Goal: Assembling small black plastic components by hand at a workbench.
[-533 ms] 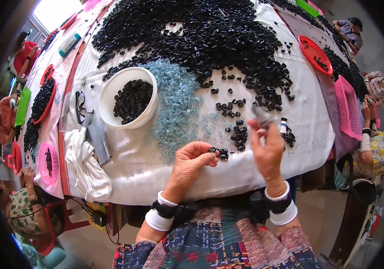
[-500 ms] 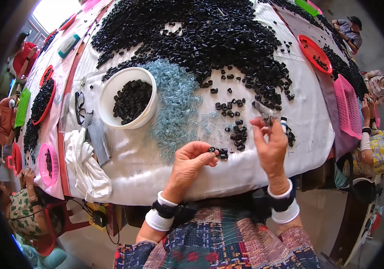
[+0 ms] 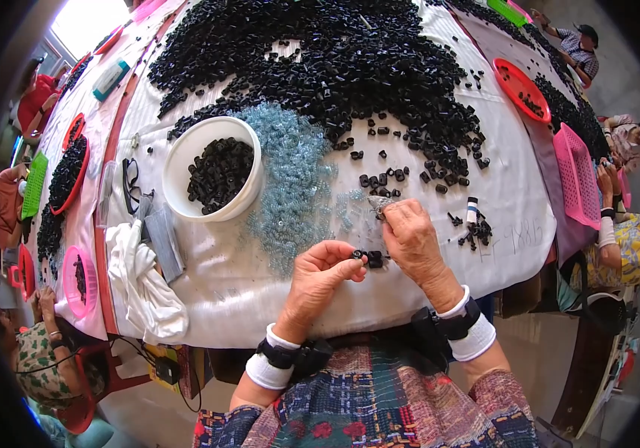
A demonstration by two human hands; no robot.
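Between thumb and forefinger, my left hand pinches a small black cylindrical part with a hole in its end. A few similar black parts lie on the white cloth by its fingertips. My right hand is just beside them, fingers closed on a small grey, shiny, pointed thing whose kind I cannot make out. Beyond my left hand spreads a heap of clear bluish rings. At its left stands a white tub with many black parts inside.
A large pile of black parts covers the far table. Right of my right hand are thin black pieces and a small white-and-black cylinder. Eyeglasses and a white cloth lie left. Other people sit at both sides, near coloured baskets.
My right hand has moved left with the grey thing, from beside the white-and-black cylinder to close by my left hand. My left hand keeps its pinch on the black part.
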